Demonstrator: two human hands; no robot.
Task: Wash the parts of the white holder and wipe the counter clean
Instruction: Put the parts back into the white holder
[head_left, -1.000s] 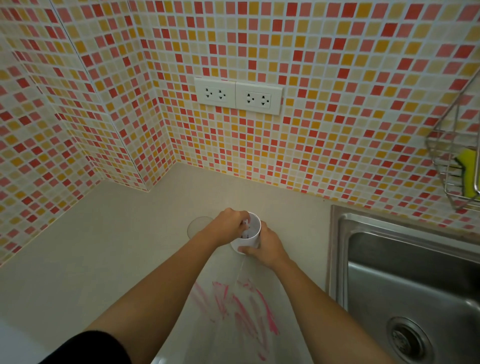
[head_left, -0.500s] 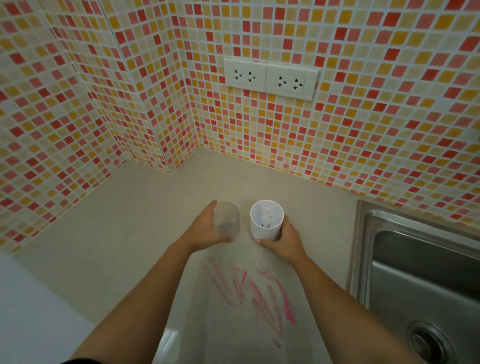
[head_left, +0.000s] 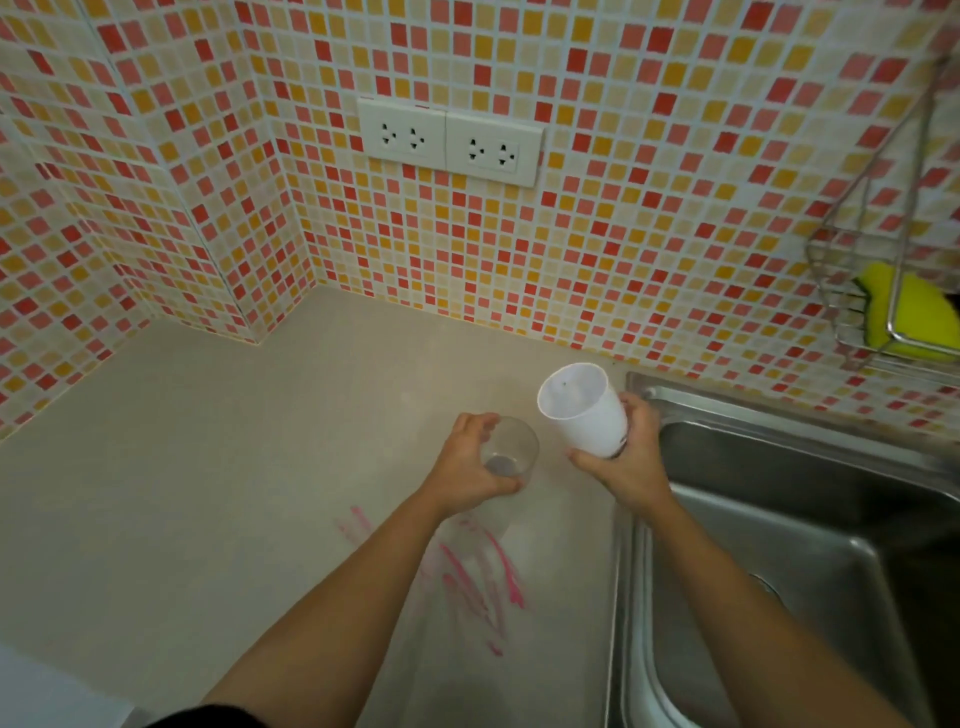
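My right hand (head_left: 631, 457) grips the white holder cup (head_left: 584, 413), lifted off the counter and tilted with its open mouth toward the upper left, close to the sink's left rim. My left hand (head_left: 467, 462) holds a clear plastic inner cup (head_left: 509, 449) just left of it, above the counter. The two parts are apart. Pink smears (head_left: 478, 571) streak the beige counter (head_left: 208, 467) below my hands, between my forearms.
A steel sink (head_left: 805, 545) fills the right side. A wire rack (head_left: 852, 291) on the tiled wall holds a yellow sponge (head_left: 904, 306). Two white double sockets (head_left: 449, 140) sit on the back wall. The counter runs left into a tiled corner.
The clear cup came out of the white holder into my left hand. My right hand lifted the white holder, tilted it and carried it right toward the sink.
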